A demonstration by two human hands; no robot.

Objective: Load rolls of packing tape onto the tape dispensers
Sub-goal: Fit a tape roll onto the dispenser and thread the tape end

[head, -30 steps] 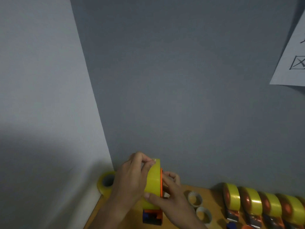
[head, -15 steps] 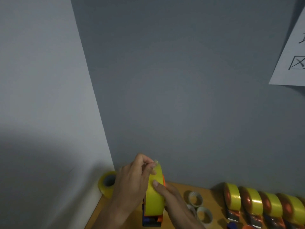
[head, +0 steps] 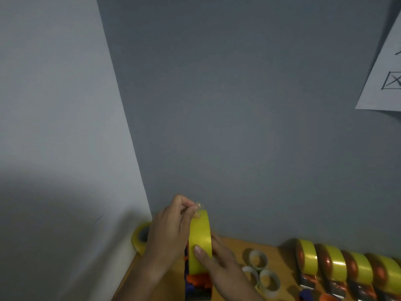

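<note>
Fingers of the left hand pinch the tape end at 12 o'clock on the yellow roll; the right hand grips its side.

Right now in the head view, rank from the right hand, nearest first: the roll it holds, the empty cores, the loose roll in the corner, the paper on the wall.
1. Yellow tape roll, held in the grip of the right hand.
2. Empty cardboard cores, on the table just right of it.
3. Loose yellow roll, in the left corner, past the left hand.
4. Paper sheet, high on the wall, upper right.
</note>
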